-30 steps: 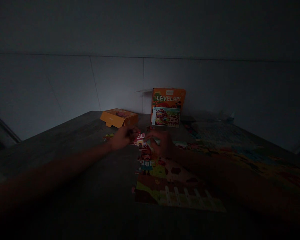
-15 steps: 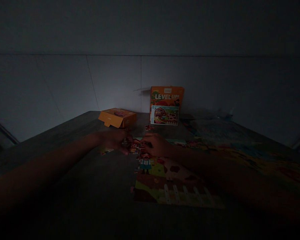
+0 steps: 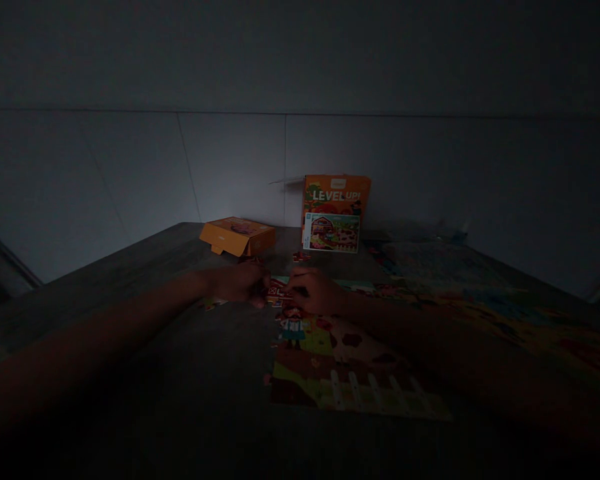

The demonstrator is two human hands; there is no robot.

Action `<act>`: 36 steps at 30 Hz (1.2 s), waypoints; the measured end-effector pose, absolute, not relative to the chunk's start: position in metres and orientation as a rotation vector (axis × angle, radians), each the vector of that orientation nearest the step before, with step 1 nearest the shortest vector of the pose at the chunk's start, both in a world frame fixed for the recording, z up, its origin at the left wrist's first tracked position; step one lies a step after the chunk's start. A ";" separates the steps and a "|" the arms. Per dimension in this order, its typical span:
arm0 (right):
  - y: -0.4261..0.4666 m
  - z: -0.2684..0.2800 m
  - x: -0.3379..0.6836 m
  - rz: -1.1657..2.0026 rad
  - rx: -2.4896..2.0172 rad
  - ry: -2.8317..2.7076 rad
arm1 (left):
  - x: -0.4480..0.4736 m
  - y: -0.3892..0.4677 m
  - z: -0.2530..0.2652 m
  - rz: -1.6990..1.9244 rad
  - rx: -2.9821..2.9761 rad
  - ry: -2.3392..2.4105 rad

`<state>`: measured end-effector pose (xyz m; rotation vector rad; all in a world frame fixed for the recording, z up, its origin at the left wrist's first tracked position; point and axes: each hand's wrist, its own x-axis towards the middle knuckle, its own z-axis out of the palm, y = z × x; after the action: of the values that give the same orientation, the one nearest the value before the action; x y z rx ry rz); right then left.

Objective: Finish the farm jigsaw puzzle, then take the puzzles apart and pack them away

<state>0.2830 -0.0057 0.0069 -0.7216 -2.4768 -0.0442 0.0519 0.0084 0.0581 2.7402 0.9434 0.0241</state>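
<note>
A partly joined jigsaw puzzle (image 3: 320, 373) lies on the dark table, showing a farmer, a spotted cow and a white fence. At its far left corner is a red barn puzzle piece (image 3: 276, 291). My left hand (image 3: 240, 283) grips this piece from the left with bent fingers. From the right, my right hand (image 3: 314, 291) pinches the same piece, thumb and forefinger curled together. The dim light hides the exact fingertip contact. A loose puzzle piece (image 3: 301, 257) lies just beyond my hands, and another piece (image 3: 215, 304) shows partly below my left wrist.
An orange box (image 3: 237, 235) lies at the back left. Near the wall stands an orange "LEVEL UP!" box (image 3: 337, 193) with a farm picture card (image 3: 332, 233) leaning on it. Colourful puzzle sheets (image 3: 500, 300) and clear plastic (image 3: 430, 230) cover the right side.
My left fingers have shifted slightly and curled more at the barn piece. My right hand stays almost in place. The whole view has moved a little.
</note>
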 end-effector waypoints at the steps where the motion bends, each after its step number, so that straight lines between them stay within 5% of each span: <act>1: -0.005 0.007 0.283 -0.043 -0.722 -2.481 | 0.052 0.008 0.057 0.015 2.737 0.959; 9: -0.008 0.008 0.284 -0.076 -0.706 -2.499 | 0.049 0.005 0.071 -0.007 2.893 0.898; 18: -0.008 0.006 0.284 -0.009 -0.713 -2.453 | -0.044 -0.024 0.042 0.629 2.830 1.427; 36: -0.008 0.009 0.277 0.132 -0.554 -2.416 | -0.050 -0.006 0.019 0.565 2.711 1.502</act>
<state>0.2767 -0.0082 0.0087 -0.5543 -2.4165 0.1318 -0.0502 -0.0058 0.0186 2.7107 1.5019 0.5649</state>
